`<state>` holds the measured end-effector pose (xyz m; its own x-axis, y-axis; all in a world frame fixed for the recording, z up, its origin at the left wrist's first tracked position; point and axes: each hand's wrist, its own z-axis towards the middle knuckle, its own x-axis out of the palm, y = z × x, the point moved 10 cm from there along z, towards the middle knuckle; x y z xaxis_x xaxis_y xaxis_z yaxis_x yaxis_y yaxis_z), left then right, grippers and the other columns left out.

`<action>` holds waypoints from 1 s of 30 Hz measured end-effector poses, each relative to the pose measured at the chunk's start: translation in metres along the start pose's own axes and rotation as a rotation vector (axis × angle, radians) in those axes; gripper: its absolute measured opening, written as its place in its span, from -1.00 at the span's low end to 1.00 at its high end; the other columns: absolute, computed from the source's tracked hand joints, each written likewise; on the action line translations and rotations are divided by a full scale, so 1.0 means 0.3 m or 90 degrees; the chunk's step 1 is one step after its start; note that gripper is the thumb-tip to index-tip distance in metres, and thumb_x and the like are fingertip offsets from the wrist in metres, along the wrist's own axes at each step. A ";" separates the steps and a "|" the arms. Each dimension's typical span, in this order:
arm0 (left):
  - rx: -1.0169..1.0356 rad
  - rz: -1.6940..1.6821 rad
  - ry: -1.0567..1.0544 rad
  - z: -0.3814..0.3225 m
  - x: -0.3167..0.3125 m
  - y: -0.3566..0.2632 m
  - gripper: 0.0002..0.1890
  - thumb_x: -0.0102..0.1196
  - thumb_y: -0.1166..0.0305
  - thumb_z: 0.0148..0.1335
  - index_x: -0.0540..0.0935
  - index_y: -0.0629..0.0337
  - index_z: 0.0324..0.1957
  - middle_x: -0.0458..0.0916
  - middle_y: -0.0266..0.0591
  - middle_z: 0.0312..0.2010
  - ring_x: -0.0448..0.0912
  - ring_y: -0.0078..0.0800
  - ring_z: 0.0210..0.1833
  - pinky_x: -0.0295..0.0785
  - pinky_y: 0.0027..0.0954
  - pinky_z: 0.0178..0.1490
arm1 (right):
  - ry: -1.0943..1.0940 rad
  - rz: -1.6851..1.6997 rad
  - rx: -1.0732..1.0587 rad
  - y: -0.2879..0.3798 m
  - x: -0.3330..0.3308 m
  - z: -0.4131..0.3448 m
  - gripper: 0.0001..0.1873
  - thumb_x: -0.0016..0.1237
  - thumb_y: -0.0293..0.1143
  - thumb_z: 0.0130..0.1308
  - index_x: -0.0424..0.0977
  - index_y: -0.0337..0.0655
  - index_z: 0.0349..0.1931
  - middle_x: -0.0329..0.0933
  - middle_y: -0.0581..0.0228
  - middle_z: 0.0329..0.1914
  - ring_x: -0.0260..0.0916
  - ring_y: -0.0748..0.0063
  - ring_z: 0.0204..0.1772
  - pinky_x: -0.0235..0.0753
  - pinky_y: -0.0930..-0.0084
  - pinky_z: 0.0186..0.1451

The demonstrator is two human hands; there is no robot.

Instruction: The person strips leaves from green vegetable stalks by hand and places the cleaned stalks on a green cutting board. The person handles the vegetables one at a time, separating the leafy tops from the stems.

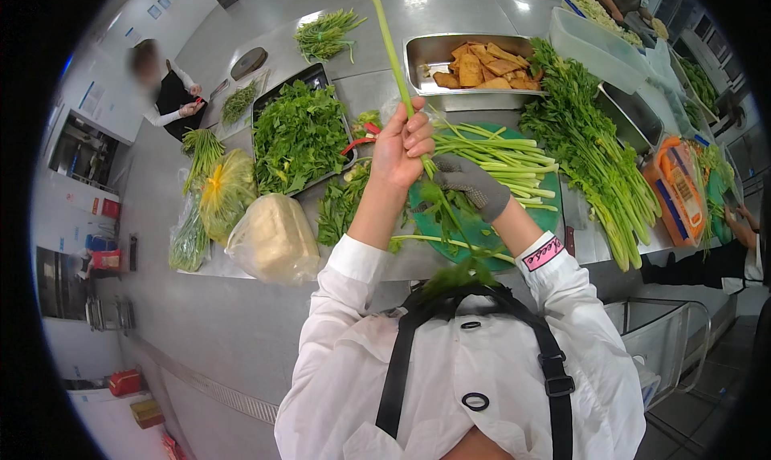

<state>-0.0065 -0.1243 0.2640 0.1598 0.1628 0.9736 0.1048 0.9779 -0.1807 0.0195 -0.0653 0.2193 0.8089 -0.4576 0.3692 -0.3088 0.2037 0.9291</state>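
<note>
My bare left hand (405,142) is closed around a celery stalk (391,50), whose pale end points away from me and whose leaves hang towards my chest. My right hand (473,186), in a grey knitted glove, is at the leafy part just below; its fingertips are partly hidden, so its hold is unclear. Beneath the hands lies a round green cutting board (545,216) with a pile of trimmed celery stalks (506,159). Loose celery leaves (340,210) lie beside the board. Left of them, a black tray (305,74) is heaped with celery leaves (298,135).
A steel pan (437,90) holds brown tofu-like slabs. Right of the board are a cleaver (572,210) and untrimmed celery (584,141). A bagged pale block (274,237) sits near the table's front edge. Other people stand at the far left, upper right and right.
</note>
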 end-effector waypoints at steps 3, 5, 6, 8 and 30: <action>-0.015 -0.026 0.022 0.002 0.028 0.011 -0.69 -0.21 0.27 0.38 0.39 0.36 -0.06 0.21 -0.37 -0.56 0.12 -0.66 -0.63 0.05 -0.63 -0.65 | -0.012 0.015 -0.001 -0.001 0.002 -0.010 -0.62 -0.07 -0.33 0.18 0.40 -0.36 -0.03 0.46 0.31 -0.16 0.36 0.56 -0.11 0.33 0.62 -0.02; 0.005 0.002 0.026 0.007 0.038 -0.014 -0.69 -0.22 0.27 0.39 0.39 0.35 -0.06 0.21 -0.38 -0.57 0.11 -0.67 -0.65 0.04 -0.62 -0.67 | -0.029 0.055 -0.013 -0.005 0.000 -0.009 -0.64 -0.11 -0.32 0.19 0.41 -0.33 -0.05 0.47 0.25 -0.24 0.37 0.52 -0.16 0.35 0.58 -0.05; 0.015 0.016 0.027 0.008 0.044 -0.025 -0.69 -0.23 0.27 0.39 0.39 0.35 -0.07 0.21 -0.39 -0.58 0.10 -0.67 -0.66 0.03 -0.62 -0.68 | -0.063 -0.107 -0.056 0.031 -0.007 -0.013 -0.67 -0.13 -0.32 0.18 0.41 -0.31 -0.09 0.47 0.19 -0.30 0.39 0.43 -0.21 0.37 0.52 -0.09; 0.051 0.105 0.015 -0.006 0.057 -0.039 -0.69 -0.24 0.27 0.39 0.41 0.34 -0.08 0.20 -0.40 -0.60 0.08 -0.68 -0.68 0.02 -0.63 -0.69 | -0.119 -0.401 -0.123 0.106 0.001 -0.026 -0.71 -0.16 -0.31 0.17 0.42 -0.28 -0.16 0.47 0.09 -0.40 0.43 0.26 -0.31 0.40 0.39 -0.18; 0.471 0.453 0.051 -0.126 0.428 -0.290 -0.69 -0.25 0.24 0.40 0.44 0.31 -0.17 0.25 -0.39 -0.63 0.02 -0.71 -0.70 -0.07 -0.64 -0.68 | -0.325 -0.245 -0.077 0.012 -0.364 -0.100 -0.69 -0.09 -0.28 0.16 0.49 -0.30 -0.17 0.49 0.31 -0.30 0.37 0.49 -0.25 0.36 0.56 -0.11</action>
<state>0.0419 -0.1934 0.3994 0.0164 0.7533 0.6575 -0.6664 0.4985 -0.5545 -0.0550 0.0114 0.1815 0.5015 -0.8651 0.0030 0.0382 0.0256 0.9989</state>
